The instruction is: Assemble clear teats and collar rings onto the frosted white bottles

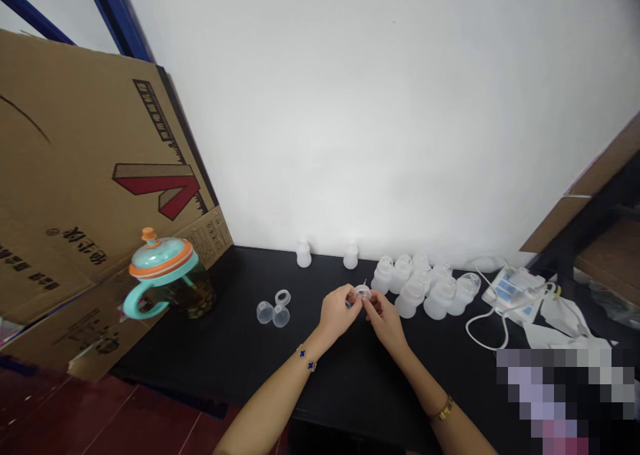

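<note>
My left hand [339,313] and my right hand [386,320] meet over the black table. Between their fingertips is a translucent baby bottle collar ring [362,290], pinched from both sides; a thin tip sticks up behind it. Fingers hide part of the ring, so I cannot tell what sits inside it. Just right of my hands stand several frosted baby bottles with domed caps [411,297]. To the left lie two loose dome caps [265,312] and another collar ring [283,297]. Near the wall stand two small frosted bottles without domed caps, one left [303,255] and one right [351,256].
A teapot-like jug [173,281] with a turquoise handle and orange-trimmed lid stands at the left by a large cardboard box [90,175]. White cables [505,328], a power strip and crumpled paper [560,325] lie at the right. A white wall [375,121] bounds the back.
</note>
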`<action>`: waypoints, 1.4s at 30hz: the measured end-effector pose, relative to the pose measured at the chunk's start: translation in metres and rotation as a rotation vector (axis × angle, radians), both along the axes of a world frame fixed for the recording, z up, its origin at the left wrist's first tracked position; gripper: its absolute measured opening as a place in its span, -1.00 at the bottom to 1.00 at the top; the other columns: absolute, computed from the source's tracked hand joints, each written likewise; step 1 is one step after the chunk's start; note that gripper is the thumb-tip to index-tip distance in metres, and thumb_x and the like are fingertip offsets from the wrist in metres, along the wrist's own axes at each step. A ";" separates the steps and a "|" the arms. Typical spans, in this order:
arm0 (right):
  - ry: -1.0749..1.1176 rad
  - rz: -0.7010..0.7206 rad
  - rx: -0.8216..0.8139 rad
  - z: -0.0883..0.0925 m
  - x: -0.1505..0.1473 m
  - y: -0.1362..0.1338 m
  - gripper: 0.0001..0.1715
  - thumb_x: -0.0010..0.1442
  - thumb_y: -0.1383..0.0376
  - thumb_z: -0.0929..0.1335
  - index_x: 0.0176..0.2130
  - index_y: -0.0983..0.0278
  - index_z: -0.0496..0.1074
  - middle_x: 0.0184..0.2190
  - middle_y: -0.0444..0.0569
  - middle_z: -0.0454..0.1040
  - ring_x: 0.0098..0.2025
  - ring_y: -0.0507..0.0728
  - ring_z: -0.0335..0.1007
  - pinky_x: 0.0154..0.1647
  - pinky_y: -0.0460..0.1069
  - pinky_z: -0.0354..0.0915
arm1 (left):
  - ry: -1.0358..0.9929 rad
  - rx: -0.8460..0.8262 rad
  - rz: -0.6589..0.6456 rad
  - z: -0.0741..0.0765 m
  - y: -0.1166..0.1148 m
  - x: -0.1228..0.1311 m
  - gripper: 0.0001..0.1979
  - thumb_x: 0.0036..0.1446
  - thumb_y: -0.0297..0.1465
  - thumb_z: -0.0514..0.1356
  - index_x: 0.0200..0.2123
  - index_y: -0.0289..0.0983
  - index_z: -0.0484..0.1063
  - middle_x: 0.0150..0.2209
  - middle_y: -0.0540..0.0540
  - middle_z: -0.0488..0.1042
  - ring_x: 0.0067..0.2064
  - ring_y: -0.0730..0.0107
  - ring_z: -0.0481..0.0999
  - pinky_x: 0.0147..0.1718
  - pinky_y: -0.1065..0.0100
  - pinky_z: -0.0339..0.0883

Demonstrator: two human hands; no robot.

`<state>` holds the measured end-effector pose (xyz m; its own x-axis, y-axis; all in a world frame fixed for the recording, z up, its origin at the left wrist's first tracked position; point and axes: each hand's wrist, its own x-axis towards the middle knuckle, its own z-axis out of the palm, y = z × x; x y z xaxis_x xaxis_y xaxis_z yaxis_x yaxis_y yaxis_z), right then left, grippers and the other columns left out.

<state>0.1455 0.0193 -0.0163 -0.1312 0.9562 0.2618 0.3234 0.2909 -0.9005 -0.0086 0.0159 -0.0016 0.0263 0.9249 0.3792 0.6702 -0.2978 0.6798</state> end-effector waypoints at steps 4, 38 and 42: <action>-0.020 -0.003 0.008 -0.001 0.000 0.001 -0.50 0.30 -0.12 0.27 -0.17 0.23 0.47 -0.37 -0.02 0.56 -0.46 0.14 0.43 -0.43 -0.01 0.34 | -0.025 -0.002 -0.008 -0.001 0.001 0.000 -0.83 0.20 -0.31 0.16 -0.43 -0.21 0.40 -0.46 0.03 0.48 -0.40 0.39 0.43 -0.37 0.40 0.17; -0.017 0.016 -0.008 0.000 -0.001 -0.001 -0.52 0.29 -0.09 0.28 -0.15 0.22 0.49 -0.42 -0.06 0.53 -0.49 0.13 0.40 -0.48 -0.03 0.27 | -0.069 -0.043 0.020 0.000 0.000 0.001 -0.83 0.09 -0.37 0.19 -0.51 -0.22 0.31 -0.53 0.09 0.38 -0.44 0.45 0.38 -0.39 0.42 0.13; -0.037 0.026 -0.010 0.000 -0.001 0.000 -0.51 0.30 -0.08 0.27 -0.09 0.22 0.49 -0.38 -0.06 0.54 -0.48 0.12 0.40 -0.46 -0.03 0.30 | -0.041 -0.064 0.039 0.001 0.000 0.000 -0.82 0.08 -0.36 0.19 -0.53 -0.23 0.28 -0.55 0.09 0.35 -0.47 0.46 0.34 -0.42 0.42 0.10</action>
